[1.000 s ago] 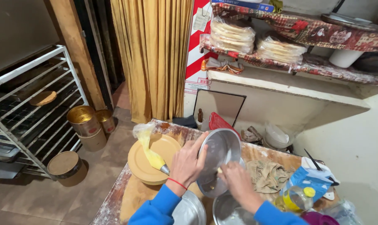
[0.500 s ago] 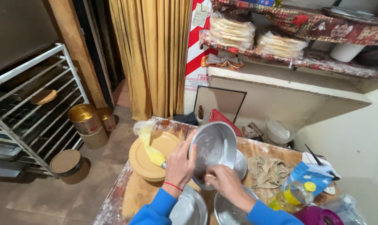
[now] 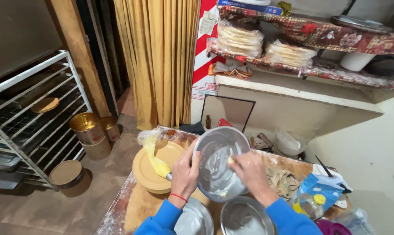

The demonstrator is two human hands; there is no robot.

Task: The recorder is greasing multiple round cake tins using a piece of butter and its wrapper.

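My left hand (image 3: 185,173) grips the rim of a round metal pan (image 3: 218,163), fingers curled over its near-left edge, thumb on the inside. The pan is tilted up on edge above the surface (image 3: 136,204), its open side facing me. The inside shows pale greasy smears.

My right hand (image 3: 251,172) is inside the pan at its right side, fingers bunched narrow and pressed on the metal. A small yellowish lump sits at the fingertips; I cannot tell whether it is pinched or only pushed.

A piping bag (image 3: 155,156) with yellow filling lies across a round yellow board (image 3: 151,174) just left of the left hand. Its metal tip points at my left wrist.

Two more metal pans lie flat below: one (image 3: 195,219) under my left forearm, one (image 3: 245,217) under the right. Both are dusted pale inside.

Right of the right hand there is a crumpled cloth (image 3: 286,180), then a blue bag (image 3: 321,187) and a clear bottle with a yellow cap (image 3: 310,204).

The surface is wood, floured along its left edge.

Beyond: a yellow curtain (image 3: 158,61), a shelf with bagged flatbreads (image 3: 240,37), a white wire rack (image 3: 36,117) on the left, and gold tins (image 3: 88,128) on the floor.
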